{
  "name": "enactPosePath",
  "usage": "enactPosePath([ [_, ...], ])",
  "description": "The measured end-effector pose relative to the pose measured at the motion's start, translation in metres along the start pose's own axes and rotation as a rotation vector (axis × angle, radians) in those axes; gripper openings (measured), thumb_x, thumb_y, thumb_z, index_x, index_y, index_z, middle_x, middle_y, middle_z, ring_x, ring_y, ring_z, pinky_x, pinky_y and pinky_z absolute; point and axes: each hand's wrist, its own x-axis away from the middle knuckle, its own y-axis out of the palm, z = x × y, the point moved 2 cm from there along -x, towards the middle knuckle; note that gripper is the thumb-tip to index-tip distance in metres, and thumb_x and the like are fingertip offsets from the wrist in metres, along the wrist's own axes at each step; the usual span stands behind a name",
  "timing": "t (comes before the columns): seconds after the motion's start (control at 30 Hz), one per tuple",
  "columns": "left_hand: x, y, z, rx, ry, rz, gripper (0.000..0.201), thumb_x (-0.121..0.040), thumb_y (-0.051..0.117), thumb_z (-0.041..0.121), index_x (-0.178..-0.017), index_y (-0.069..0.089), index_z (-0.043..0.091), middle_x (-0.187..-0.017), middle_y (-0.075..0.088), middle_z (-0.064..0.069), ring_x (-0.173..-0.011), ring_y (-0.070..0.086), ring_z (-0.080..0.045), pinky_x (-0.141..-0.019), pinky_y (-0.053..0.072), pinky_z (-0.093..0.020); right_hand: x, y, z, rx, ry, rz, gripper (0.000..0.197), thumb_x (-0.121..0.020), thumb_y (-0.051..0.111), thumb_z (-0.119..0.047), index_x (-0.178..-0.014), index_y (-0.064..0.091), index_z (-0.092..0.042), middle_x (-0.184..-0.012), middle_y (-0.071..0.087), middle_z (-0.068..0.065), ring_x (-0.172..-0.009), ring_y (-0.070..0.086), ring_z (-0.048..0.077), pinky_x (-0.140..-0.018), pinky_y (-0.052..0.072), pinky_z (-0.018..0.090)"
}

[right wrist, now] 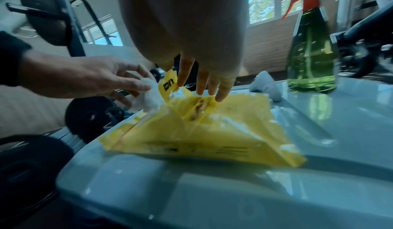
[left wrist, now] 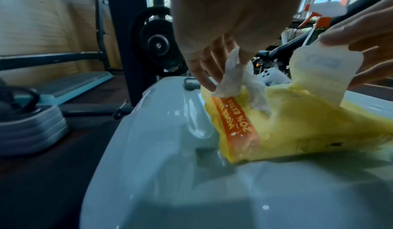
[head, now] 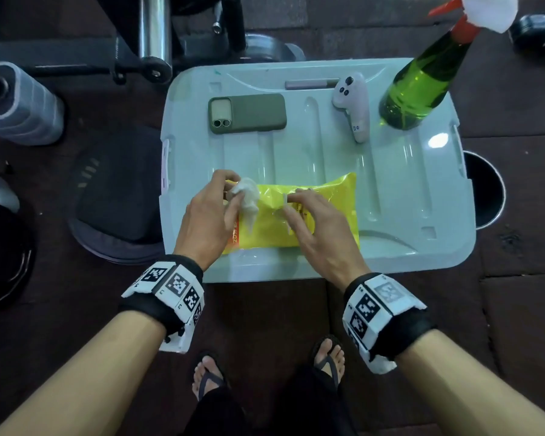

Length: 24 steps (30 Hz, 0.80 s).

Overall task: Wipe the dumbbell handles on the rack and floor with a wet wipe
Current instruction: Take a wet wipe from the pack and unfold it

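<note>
A yellow wet-wipe pack [head: 321,212] lies on a pale plastic bin lid [head: 406,190]. My left hand [head: 217,202] pinches a crumpled white wet wipe [head: 247,196] just above the pack's left end. My right hand [head: 296,202] pinches the pack's peel-back flap and lifts it off the opening. The left wrist view shows the wet wipe [left wrist: 240,81] hanging from my fingers and the raised flap [left wrist: 325,71] beside it. In the right wrist view the flap [right wrist: 168,84] stands up from the pack [right wrist: 212,132]. A dark dumbbell-like weight [head: 535,33] lies on the floor at far right.
On the lid are a phone [head: 247,113], a pale controller [head: 353,105] and a green spray bottle [head: 419,89]. A black round bin [head: 488,190] stands at the lid's right. Left are a dark bench pad [head: 120,190] and stacked grey weights [head: 19,105]. My sandalled feet are below.
</note>
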Motion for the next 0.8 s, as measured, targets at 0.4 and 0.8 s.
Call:
enactPosePath([
  [0.4,0.022,-0.018,-0.027,0.171,-0.241,0.124,0.014,-0.099,0.058,0.017,-0.107,0.069,0.016,-0.093,0.067,0.007,-0.083,0.06,0.002,-0.076,0.047,-0.01,0.012,0.068,0.022,0.697,-0.006,-0.314,0.08,-0.096,0.01,-0.069,-0.16,-0.012,-0.026,-0.16,-0.036,0.004,-0.149,-0.032,0.023,-0.122,-0.014,0.039],
  [0.8,0.093,-0.13,0.054,0.482,-0.441,0.026,0.02,-0.098,0.061,0.032,-0.099,0.071,0.015,-0.09,0.073,-0.008,-0.091,0.068,-0.025,-0.088,0.054,-0.044,0.058,0.015,-0.146,-0.214,0.085,-0.391,0.045,-0.105,0.044,-0.045,-0.145,0.047,-0.024,-0.127,0.064,-0.002,-0.113,0.062,0.013,-0.095,0.048,0.019],
])
